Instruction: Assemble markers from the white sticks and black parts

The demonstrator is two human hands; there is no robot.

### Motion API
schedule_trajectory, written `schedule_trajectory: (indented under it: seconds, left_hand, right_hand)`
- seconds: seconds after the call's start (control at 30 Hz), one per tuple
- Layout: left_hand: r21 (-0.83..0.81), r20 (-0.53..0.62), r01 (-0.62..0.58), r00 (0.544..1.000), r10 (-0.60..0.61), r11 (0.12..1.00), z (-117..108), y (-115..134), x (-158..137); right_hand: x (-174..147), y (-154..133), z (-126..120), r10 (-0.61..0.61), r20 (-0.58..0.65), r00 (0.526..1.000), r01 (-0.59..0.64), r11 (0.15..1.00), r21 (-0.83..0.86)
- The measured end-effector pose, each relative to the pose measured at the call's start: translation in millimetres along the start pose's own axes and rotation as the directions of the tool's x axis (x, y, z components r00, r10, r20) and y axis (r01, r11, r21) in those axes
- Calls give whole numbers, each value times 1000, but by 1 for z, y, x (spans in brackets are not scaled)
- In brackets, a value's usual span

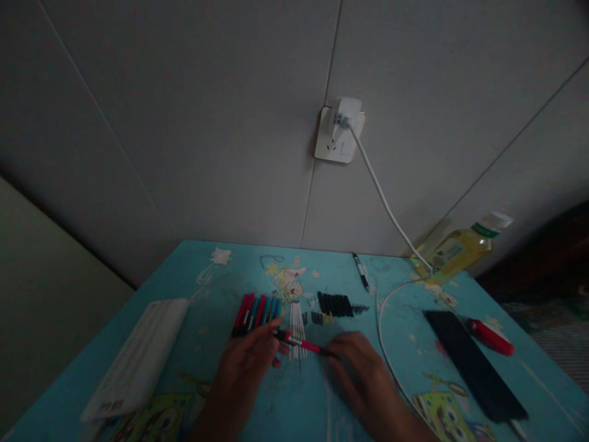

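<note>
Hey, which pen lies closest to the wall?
The black-and-white pen, alone at the back. The red pen is between your left hand and right hand; the other pens form a row.

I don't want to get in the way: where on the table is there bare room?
Bare patches show between the white slab and the red and blue pens, and between the white cable and the black flat device. The middle is crowded: those pens, white refills, black pieces, and the left hand and right hand on a red-and-black pen.
</note>
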State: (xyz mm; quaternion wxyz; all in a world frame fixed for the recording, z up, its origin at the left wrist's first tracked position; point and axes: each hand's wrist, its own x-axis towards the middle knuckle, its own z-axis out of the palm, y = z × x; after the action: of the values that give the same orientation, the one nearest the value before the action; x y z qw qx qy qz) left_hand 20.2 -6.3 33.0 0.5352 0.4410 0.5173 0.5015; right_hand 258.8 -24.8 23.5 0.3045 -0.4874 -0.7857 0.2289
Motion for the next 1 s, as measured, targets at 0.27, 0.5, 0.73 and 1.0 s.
schedule_trajectory:
  seconds: [0.27, 0.5, 0.73, 1.0]
  left_hand:
    - [43, 115, -31, 993, 26, 999, 0, -6, -3]
    - [91, 274, -67, 961, 40, 994, -1, -16, -9]
    - [151, 288, -88, 957, 41, 985, -3, -19, -8]
    - [166, 292, -94, 955, 42, 982, -3, -21, -9]
  right_hand:
    - [51, 63, -60, 186, -335, 924, -307, 882, -357]
    - [78, 105, -70, 326, -396, 858, -512, 601, -614]
    - [77, 124, -64, 486, -342, 805, -566, 454, -688]
    - [75, 128, -68, 509, -341, 790, -575, 424, -700]
